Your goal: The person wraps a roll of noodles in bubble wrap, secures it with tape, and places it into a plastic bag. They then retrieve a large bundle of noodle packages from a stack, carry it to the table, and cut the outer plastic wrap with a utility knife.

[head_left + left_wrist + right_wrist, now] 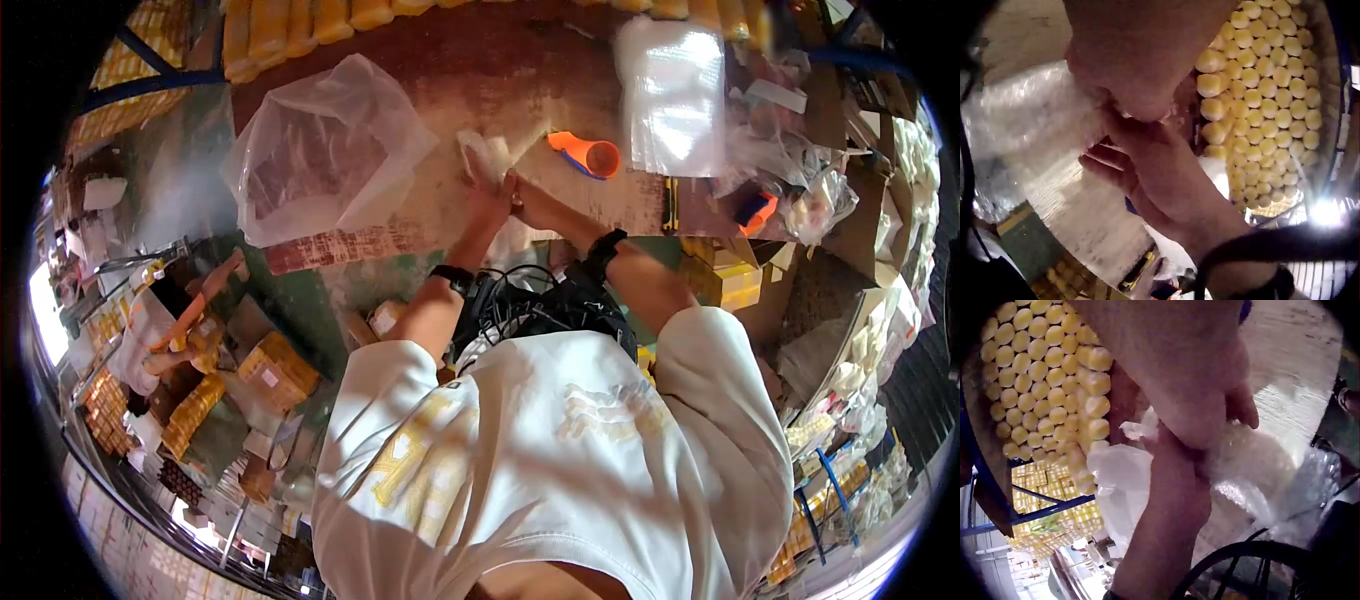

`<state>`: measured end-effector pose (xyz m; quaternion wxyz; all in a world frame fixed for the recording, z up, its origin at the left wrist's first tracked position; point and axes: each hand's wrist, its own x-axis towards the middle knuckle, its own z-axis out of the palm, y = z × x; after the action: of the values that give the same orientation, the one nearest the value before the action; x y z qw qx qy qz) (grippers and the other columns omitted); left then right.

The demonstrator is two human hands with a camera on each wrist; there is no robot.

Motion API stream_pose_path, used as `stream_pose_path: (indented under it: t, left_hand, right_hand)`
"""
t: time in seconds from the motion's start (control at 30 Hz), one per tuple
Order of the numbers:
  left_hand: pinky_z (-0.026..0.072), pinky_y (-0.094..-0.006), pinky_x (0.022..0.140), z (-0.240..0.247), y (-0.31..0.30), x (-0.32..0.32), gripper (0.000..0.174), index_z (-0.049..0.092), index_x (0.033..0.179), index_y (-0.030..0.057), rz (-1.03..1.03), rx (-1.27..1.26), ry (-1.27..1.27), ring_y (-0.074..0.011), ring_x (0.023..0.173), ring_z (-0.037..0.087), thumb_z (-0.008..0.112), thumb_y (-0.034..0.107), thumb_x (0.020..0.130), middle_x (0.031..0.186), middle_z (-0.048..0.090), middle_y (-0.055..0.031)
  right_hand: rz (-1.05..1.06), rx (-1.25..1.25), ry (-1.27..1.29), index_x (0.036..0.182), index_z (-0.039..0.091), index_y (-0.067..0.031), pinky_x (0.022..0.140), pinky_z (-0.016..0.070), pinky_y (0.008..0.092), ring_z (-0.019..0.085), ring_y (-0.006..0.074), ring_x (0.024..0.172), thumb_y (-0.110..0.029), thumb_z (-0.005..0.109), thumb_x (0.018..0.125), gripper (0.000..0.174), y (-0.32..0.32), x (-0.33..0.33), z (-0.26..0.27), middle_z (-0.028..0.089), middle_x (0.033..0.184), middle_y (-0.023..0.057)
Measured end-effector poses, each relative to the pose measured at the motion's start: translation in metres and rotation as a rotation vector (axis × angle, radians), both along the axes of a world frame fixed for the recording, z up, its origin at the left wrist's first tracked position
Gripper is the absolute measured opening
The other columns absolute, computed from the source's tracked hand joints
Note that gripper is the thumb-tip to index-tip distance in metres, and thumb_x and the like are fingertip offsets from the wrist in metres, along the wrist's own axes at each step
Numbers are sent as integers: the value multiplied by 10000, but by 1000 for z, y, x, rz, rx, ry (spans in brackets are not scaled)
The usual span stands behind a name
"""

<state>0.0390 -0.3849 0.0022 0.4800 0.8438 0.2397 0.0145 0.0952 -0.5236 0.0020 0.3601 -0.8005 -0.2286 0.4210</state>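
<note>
The head camera is looking forward and down from above, taking in the table [460,85] and, closest, a white shirt [560,450]. Each wrist camera is facing the left hand [487,203] and right hand [538,207] at close range; both are sharing the stacked yellow rolls [1266,106].

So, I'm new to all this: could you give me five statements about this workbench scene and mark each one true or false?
1. The left hand and right hand are close together, with clear plastic beside them. True.
2. The orange tool is in the left hand's grip. False: it lies on the table, to the right of both hands.
3. Yellow rolls line the table's far side. True.
4. The big clear bag lies to the right of the hands. False: it lies to their left.
5. The person's shirt is black. False: it is white.
</note>
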Motion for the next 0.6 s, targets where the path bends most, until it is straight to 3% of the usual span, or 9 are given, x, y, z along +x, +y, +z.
stream_pose_path:
  t: [0.1,0.2,0.23,0.3,0.33,0.43,0.53,0.6]
  left_hand:
    - [365,-511,1090,10,0,6,994,58,1606,121,-96,86,-59,-526,1275,431,717,269,875,1480,348,-327]
    - [359,-527,1097,-3,21,7,999,82,1611,217,-264,152,19,-546,1282,425,730,268,852,1463,373,-333]
    - [353,-535,1100,-8,26,8,990,91,1612,253,-330,186,77,-544,1293,417,728,279,854,1464,372,-327]
    - [379,-567,1049,2,26,10,938,153,1608,212,-389,442,157,-516,1253,437,726,294,871,1497,321,-309]
    - [391,-582,1023,12,24,8,913,183,1606,191,-415,567,201,-503,1234,447,725,301,879,1514,295,-300]
    - [401,-567,1019,31,12,-5,859,225,1598,217,-384,822,144,-425,1208,480,702,312,890,1481,372,-221]
    - [418,-500,1023,19,11,-14,727,440,1495,232,-351,833,-34,-327,1182,508,710,290,822,1288,502,-121]
    - [437,-486,1011,8,13,-21,698,430,1495,198,-386,815,-71,-328,1196,503,694,304,857,1333,503,-102]
  right_hand:
    - [19,138,163,1206,513,15,889,507,455,616,399,1054,-186,747,843,477,-13,5,0,638,1114,215]
    - [-392,-155,-259,1190,513,40,900,508,450,626,369,1046,-259,793,808,560,-38,17,23,638,1106,204]
    - [-410,-314,-357,1177,508,54,898,511,450,624,365,1042,-290,792,815,574,-42,23,23,632,1099,209]
    - [-446,-631,-549,1150,498,83,895,517,450,622,358,1033,-352,788,830,614,-48,38,19,618,1083,221]
    - [-431,-586,-503,1132,504,81,888,514,485,600,412,1054,-365,790,828,612,-52,41,8,611,1034,250]
    - [-434,-369,-447,1139,495,74,859,514,520,595,449,1055,-386,781,839,619,-58,48,-18,611,1046,282]
    - [-404,-499,-549,1103,492,94,817,521,532,631,444,1007,-411,738,875,606,-60,51,-26,631,1019,295]
    - [-337,-495,-400,1086,507,85,765,537,516,655,443,926,-429,695,905,577,-64,54,-11,661,974,271]
